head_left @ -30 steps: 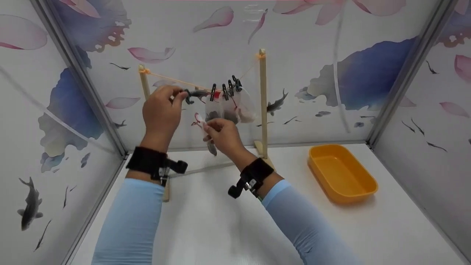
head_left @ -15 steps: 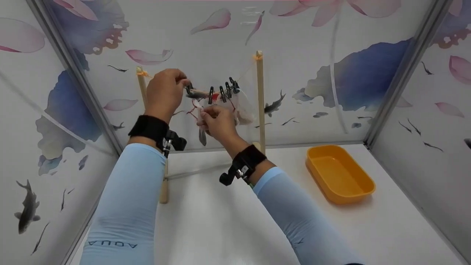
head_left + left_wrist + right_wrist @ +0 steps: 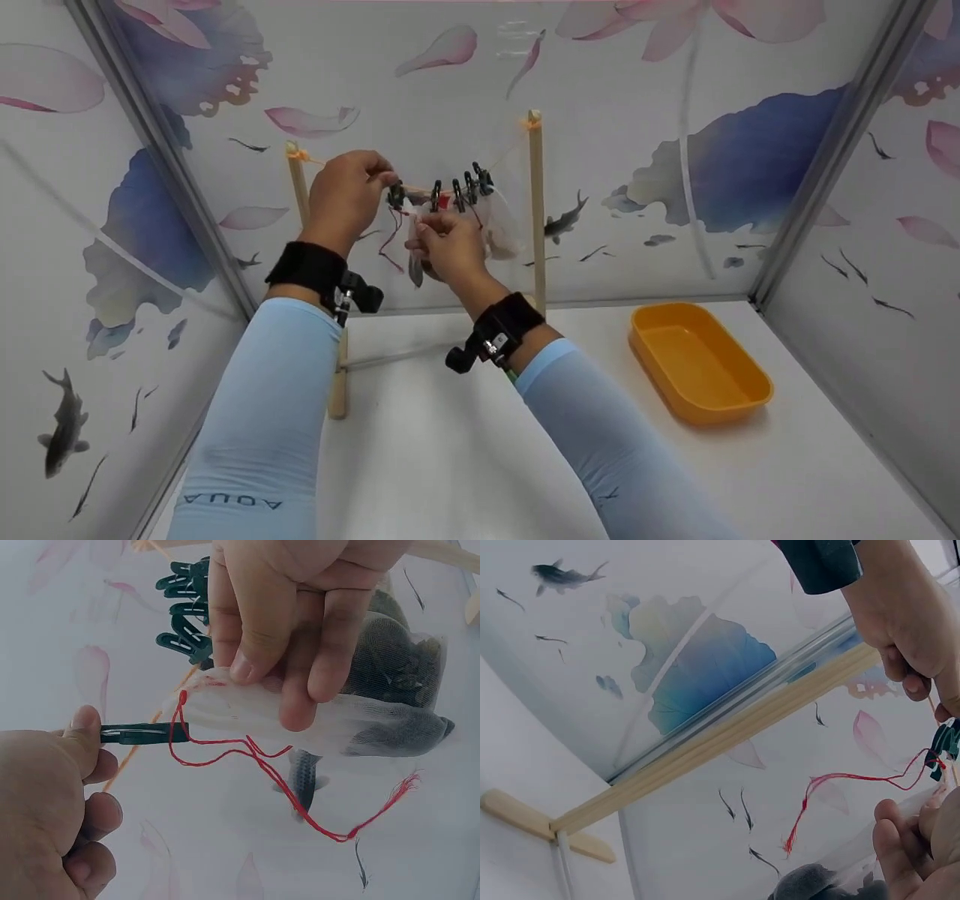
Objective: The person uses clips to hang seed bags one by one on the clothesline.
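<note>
My left hand (image 3: 351, 191) pinches the end of a dark green clothespin (image 3: 142, 733) between thumb and fingers, at an orange string (image 3: 133, 757). In the left wrist view the clip's far end meets the neck of a white mesh drawstring bag (image 3: 232, 716). My right hand (image 3: 452, 244) pinches that bag near its neck, close under the string. A red cord (image 3: 300, 810) dangles from the neck, and something dark fills the bag's lower end. Several more dark clothespins (image 3: 457, 193) grip the string to the right, with pale mesh bags (image 3: 506, 217) hanging below.
The string runs between two wooden posts; the left post (image 3: 298, 184) stands behind my left hand, the right post (image 3: 537, 217) beyond the bags. A yellow plastic tray (image 3: 697, 360) sits on the white table (image 3: 420, 465) at right. Patterned panels enclose the back and sides.
My right hand has lifted the bag up to the string. My left hand has risen, then shifted slightly right with the clothespin, which now meets the bag's neck.
</note>
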`<act>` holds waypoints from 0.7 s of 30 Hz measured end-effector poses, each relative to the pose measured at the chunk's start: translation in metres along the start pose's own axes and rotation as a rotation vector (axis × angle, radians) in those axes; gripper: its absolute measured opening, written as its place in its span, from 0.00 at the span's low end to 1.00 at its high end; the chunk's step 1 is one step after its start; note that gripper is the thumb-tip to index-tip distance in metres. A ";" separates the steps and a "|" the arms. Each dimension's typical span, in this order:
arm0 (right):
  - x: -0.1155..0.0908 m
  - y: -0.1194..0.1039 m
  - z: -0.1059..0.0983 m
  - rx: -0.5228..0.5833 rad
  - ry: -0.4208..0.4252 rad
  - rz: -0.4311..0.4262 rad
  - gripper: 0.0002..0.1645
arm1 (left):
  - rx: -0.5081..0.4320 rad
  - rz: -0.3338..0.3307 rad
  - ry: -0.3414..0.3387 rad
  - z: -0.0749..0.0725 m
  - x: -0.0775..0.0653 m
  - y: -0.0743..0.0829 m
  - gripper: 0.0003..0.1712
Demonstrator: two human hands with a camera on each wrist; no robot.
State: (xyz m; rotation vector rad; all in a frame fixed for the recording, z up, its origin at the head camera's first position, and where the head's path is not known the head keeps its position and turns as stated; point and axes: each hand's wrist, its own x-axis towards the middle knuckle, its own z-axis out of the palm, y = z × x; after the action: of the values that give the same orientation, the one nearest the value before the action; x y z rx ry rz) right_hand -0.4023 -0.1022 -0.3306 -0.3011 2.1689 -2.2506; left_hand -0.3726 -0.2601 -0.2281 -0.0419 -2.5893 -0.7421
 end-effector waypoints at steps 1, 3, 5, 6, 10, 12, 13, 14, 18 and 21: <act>0.000 0.000 0.000 -0.013 0.004 -0.014 0.09 | -0.004 0.001 -0.003 0.000 0.000 0.000 0.15; 0.000 0.000 0.001 -0.029 0.003 -0.049 0.08 | -0.009 0.014 0.000 0.001 0.000 -0.001 0.16; 0.000 -0.002 0.002 -0.030 -0.006 -0.066 0.08 | -0.012 0.022 0.004 0.002 0.000 -0.001 0.15; -0.001 -0.003 0.002 -0.026 -0.013 -0.057 0.08 | -0.013 0.024 0.005 0.002 0.000 -0.001 0.15; -0.002 -0.006 0.003 -0.010 -0.028 0.036 0.08 | -0.025 0.019 0.009 0.003 0.001 -0.004 0.15; -0.002 -0.007 0.004 0.012 -0.031 0.090 0.07 | -0.032 0.016 0.011 0.004 0.001 -0.004 0.15; -0.003 -0.008 0.005 0.028 -0.029 0.110 0.08 | -0.035 0.015 0.013 0.004 0.001 -0.005 0.15; -0.003 -0.008 0.006 0.045 -0.030 0.125 0.09 | -0.038 0.014 0.014 0.004 0.002 -0.005 0.15; -0.003 -0.009 0.009 0.099 -0.040 0.169 0.10 | -0.047 0.010 0.010 0.005 0.001 -0.006 0.15; -0.001 -0.010 0.009 0.148 -0.055 0.185 0.11 | -0.045 0.015 0.003 0.005 0.001 -0.006 0.14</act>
State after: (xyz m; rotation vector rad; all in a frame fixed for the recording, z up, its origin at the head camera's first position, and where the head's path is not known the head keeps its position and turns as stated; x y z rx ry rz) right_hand -0.3984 -0.1107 -0.3205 -0.1515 1.9040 -2.2560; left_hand -0.3766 -0.2625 -0.2346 -0.0740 -2.5668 -0.7944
